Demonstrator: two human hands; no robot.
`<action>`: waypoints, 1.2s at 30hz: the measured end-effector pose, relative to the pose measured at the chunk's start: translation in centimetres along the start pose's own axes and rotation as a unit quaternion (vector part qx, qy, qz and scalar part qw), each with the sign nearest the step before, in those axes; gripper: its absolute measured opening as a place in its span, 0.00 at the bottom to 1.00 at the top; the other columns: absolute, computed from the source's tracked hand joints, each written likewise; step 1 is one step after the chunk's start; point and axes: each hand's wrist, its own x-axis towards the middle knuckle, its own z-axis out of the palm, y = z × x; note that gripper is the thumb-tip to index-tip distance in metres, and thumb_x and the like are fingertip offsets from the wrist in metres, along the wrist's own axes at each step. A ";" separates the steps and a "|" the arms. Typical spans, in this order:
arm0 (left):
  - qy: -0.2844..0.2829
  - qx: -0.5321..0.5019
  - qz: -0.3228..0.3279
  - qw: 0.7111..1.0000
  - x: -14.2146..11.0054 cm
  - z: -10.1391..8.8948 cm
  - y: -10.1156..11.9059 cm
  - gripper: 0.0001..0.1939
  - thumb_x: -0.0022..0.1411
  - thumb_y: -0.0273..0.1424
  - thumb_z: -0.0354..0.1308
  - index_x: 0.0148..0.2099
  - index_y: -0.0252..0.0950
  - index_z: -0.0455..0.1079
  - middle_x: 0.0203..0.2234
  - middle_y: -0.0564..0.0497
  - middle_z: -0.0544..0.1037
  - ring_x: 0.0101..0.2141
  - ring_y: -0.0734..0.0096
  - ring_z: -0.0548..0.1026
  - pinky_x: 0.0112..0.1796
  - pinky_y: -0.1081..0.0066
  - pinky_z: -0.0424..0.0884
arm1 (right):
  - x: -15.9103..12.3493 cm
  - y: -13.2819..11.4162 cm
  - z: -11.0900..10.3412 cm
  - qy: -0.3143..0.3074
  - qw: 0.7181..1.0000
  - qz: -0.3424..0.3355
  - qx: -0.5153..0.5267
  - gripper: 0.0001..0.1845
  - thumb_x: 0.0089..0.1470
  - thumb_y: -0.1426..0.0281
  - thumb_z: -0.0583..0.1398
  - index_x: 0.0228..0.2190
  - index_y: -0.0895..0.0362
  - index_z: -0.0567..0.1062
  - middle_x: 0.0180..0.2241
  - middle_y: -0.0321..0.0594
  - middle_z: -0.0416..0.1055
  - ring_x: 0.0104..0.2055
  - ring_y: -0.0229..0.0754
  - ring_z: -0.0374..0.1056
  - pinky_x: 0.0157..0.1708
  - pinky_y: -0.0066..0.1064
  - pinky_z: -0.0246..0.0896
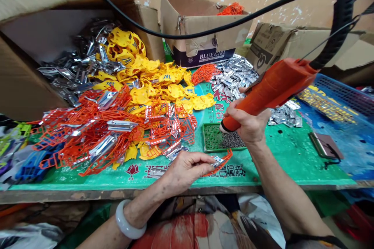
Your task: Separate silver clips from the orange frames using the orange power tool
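Note:
My right hand (248,124) is wrapped round an electric screwdriver (269,89) covered in orange, with its tip pointing down over a green tray (206,148) of small dark screws (232,140). Whether the tip touches the screws I cannot tell. Between the thumb and fingers of my left hand (189,169), just in front of the tray, is an orange plastic frame (226,158) with a shiny metal plate (217,160) on it. Orange frames (87,132) with metal plates lie heaped to the left, beside yellow plastic pieces (163,76).
Loose metal plates (233,72) are piled behind the tray. Cardboard boxes (204,27) line the back, and one on the left (26,81) spills metal parts. A black cable (187,35) arches overhead. At right lie a notebook-like object (325,146) and a blue basket (344,89).

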 end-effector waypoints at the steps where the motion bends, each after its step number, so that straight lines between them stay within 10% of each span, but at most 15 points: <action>1: -0.013 -0.003 -0.002 1.000 0.0 -0.1 0.0 0.12 0.57 0.34 0.58 0.41 0.37 0.78 0.24 0.53 0.75 0.25 0.76 0.67 0.27 0.77 0.61 | 0.0 0.0 0.0 -0.001 1.000 0.000 0.007 0.20 0.37 0.71 0.66 0.37 0.56 0.73 0.22 0.32 0.70 0.21 0.36 0.65 0.23 0.32 0.63; 11: -0.070 -0.031 0.012 0.997 -0.4 -0.3 -0.1 0.18 0.56 0.29 0.57 0.50 0.37 0.72 0.25 0.55 0.69 0.24 0.79 0.60 0.25 0.77 0.55 | 0.4 -0.1 -0.3 0.014 1.000 0.006 0.028 0.10 0.38 0.72 0.65 0.27 0.57 0.73 0.22 0.32 0.69 0.21 0.36 0.65 0.23 0.33 0.63; 22: -0.035 -0.137 -0.019 0.990 -0.2 0.4 -0.1 0.20 0.49 0.27 0.62 0.46 0.34 0.64 0.25 0.58 0.69 0.25 0.79 0.65 0.27 0.77 0.58 | -2.4 -9.7 -1.4 -0.078 0.987 -0.013 0.138 0.24 0.41 0.74 0.61 0.44 0.52 0.71 0.21 0.34 0.66 0.23 0.41 0.62 0.28 0.40 0.64; 36: -0.010 -0.142 -0.012 0.990 0.2 0.7 -0.7 0.14 0.48 0.29 0.64 0.39 0.33 0.68 0.21 0.58 0.68 0.23 0.80 0.64 0.24 0.77 0.54 | -5.5 -9.1 -0.5 -0.153 0.976 0.038 0.152 0.31 0.43 0.71 0.64 0.50 0.51 0.64 0.24 0.36 0.67 0.26 0.43 0.63 0.31 0.44 0.66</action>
